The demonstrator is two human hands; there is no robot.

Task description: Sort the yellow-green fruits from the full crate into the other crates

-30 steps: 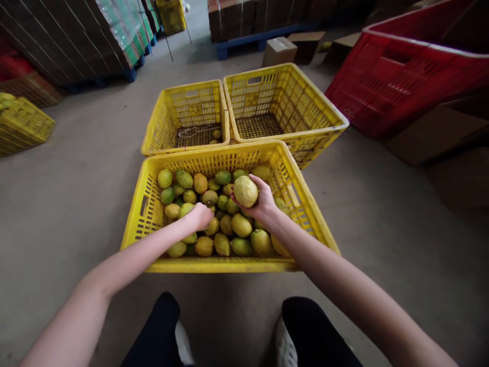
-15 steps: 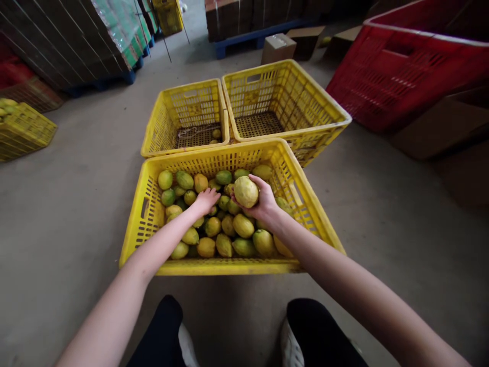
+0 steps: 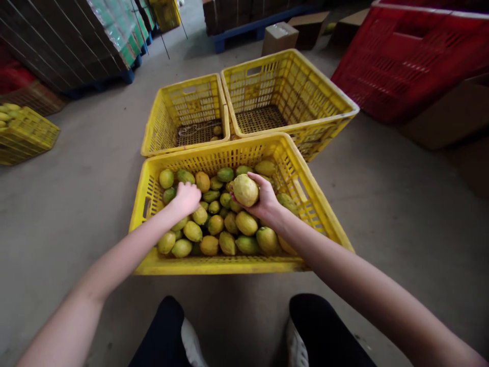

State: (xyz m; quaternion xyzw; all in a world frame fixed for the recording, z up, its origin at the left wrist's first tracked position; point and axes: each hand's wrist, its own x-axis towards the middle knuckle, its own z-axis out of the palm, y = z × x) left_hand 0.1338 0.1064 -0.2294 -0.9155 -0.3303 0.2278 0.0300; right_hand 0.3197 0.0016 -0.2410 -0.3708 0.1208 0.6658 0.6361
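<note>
A yellow plastic crate [image 3: 214, 266] in front of me holds many yellow and green lemons [image 3: 246, 224]. My right hand [image 3: 265, 203] is closed around a large, pale yellow, bumpy lemon [image 3: 246, 190], held above the others with its top facing me. My left hand [image 3: 188, 199] is down among the lemons on the crate's left side, back of the hand up. Its fingers are curled downward, and whatever they hold is hidden beneath them. Near it lie an orange-tinged lemon [image 3: 202, 181] and a green one [image 3: 185, 176].
Behind stand two more yellow crates; the left one [image 3: 153, 127] has a few lemons inside, and the right one [image 3: 324, 122] adjoins it. A red crate [image 3: 405, 56] is at the right, beside cardboard. Another filled yellow crate [image 3: 34, 137] sits far left. Wrapped pallet stacks [image 3: 64, 41] stand behind.
My left hand has moved left across the lemons, and its fingers have gone from spread to curled. The right hand still holds the pale lemon in nearly the same place.
</note>
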